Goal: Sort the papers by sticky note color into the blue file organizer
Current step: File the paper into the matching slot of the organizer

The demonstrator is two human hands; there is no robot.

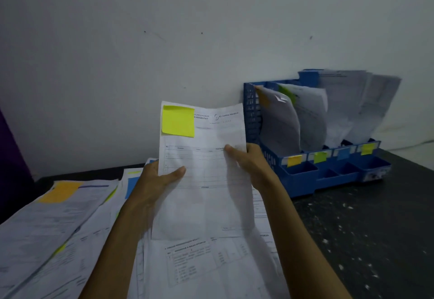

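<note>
**Yellow-note sheet in hand, ready for filing**

You are holding one paper (202, 181) upright in front of you, above the pile of papers (58, 223) that is lying on the counter (364, 228). Your left hand (155, 181) is pinching the left edge of the sheet, thumb on the front and fingers behind. Your right hand (249, 160) is pinching the right edge in the same way. A yellow sticky note (178, 121) is sitting on the top left corner of the sheet.

The blue file organizer (303, 181) is standing to your right, against the wall, with papers already leaning in its slots. On its front there are four colour labels: an orange label (294, 160), a green label (320, 157), a blue label (343, 153) and a yellow label (367, 148).

It seems you are reading the colour now, so the step in hand is choosing the slot. The next move is probably asking you to carry the sheet to the rightmost slot, behind the yellow label, and to slide it in without bending it against the papers standing there.
</note>
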